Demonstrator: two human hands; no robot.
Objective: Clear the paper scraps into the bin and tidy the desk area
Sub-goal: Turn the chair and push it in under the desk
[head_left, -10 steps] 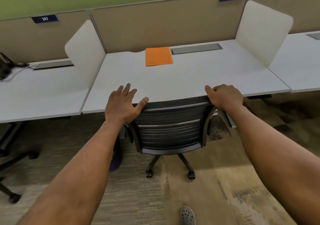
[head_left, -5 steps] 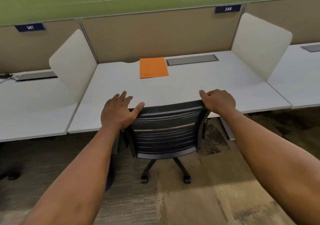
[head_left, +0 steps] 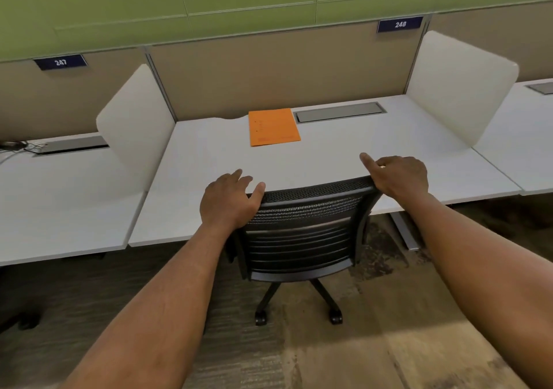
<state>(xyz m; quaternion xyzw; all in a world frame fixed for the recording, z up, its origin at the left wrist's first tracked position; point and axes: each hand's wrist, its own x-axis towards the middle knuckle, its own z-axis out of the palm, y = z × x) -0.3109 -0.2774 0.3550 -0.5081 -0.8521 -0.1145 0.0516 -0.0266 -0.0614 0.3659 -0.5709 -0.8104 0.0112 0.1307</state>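
Note:
A black mesh office chair (head_left: 302,230) stands pushed in at the front edge of the white desk (head_left: 329,155). My left hand (head_left: 229,198) grips the top left corner of its backrest, thumb along the upper rim. My right hand (head_left: 399,176) holds the top right corner, index finger stretched out over the desk. An orange folder (head_left: 273,126) lies flat at the back of the desk, beside a grey cable hatch (head_left: 339,112). No paper scraps or bin are in view.
White privacy screens stand at the desk's left (head_left: 136,122) and right (head_left: 457,86). Neighbouring desks adjoin on both sides; cables (head_left: 18,146) lie on the left one. A beige partition (head_left: 269,68) backs the desk. Carpeted floor (head_left: 374,343) lies behind the chair.
The chair has rolled forward under the desk with both hands on its backrest. My view has shifted closer and slightly left. The right index finger has lifted off the backrest.

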